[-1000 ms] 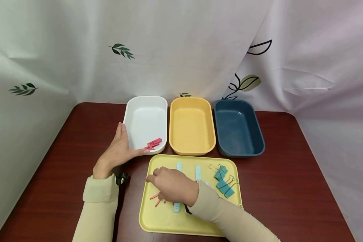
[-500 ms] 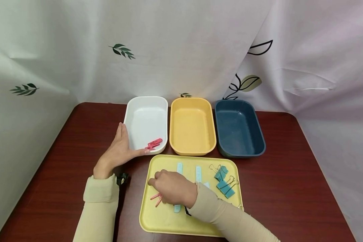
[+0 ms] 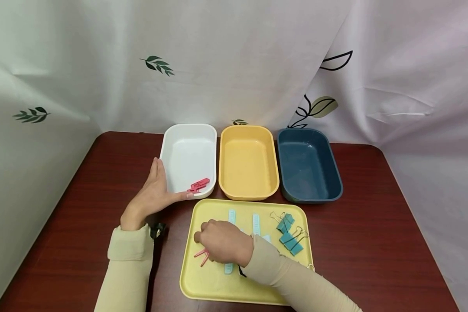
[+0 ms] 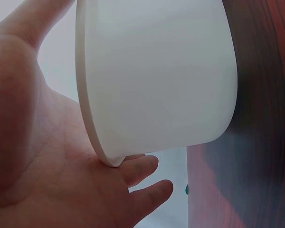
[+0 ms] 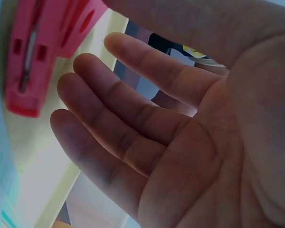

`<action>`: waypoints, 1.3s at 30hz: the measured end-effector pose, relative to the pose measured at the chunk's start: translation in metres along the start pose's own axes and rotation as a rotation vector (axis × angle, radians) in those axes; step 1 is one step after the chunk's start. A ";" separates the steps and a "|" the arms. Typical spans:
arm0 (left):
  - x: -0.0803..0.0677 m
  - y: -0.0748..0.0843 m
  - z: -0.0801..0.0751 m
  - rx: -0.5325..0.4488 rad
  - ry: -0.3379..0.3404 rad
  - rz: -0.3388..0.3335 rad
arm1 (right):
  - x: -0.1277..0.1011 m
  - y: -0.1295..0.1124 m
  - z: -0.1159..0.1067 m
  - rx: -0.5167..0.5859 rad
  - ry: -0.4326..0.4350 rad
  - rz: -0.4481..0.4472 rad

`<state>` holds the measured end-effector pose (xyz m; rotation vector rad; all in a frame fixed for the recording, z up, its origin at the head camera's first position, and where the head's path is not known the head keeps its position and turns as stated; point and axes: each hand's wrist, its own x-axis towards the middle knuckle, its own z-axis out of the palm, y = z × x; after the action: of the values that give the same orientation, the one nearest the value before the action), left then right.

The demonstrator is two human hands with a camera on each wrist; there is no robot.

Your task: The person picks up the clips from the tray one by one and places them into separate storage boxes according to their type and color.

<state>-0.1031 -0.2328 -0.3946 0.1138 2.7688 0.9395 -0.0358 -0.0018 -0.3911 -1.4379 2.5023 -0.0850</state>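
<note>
Behind the tray (image 3: 214, 288) stand three bins (image 3: 248, 162) (clothespins (image 3: 199, 184) inside the leftmost).

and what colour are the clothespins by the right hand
Reddish pink; the clothespins show best in the right wrist view.

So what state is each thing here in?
Left hand: touching white tub
Right hand: fingers bent, over tray
White tub: holding pink pegs
Pink pegs: lying loose
Yellow tub: empty
Blue tub: empty
Tray: partly filled
Binder clips: wire handles out
Light blue strips: lying on tray
</note>
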 end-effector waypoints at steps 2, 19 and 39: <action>0.001 0.000 0.000 0.005 -0.003 -0.001 | 0.000 0.000 0.000 0.010 -0.005 0.002; 0.001 0.000 -0.001 0.006 -0.014 -0.013 | -0.001 -0.004 0.003 -0.078 -0.022 -0.044; 0.000 0.000 0.000 0.008 -0.014 -0.015 | 0.002 -0.013 0.011 -0.144 0.022 -0.032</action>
<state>-0.1034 -0.2329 -0.3945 0.1009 2.7565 0.9209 -0.0234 -0.0096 -0.4003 -1.5402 2.5497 0.0758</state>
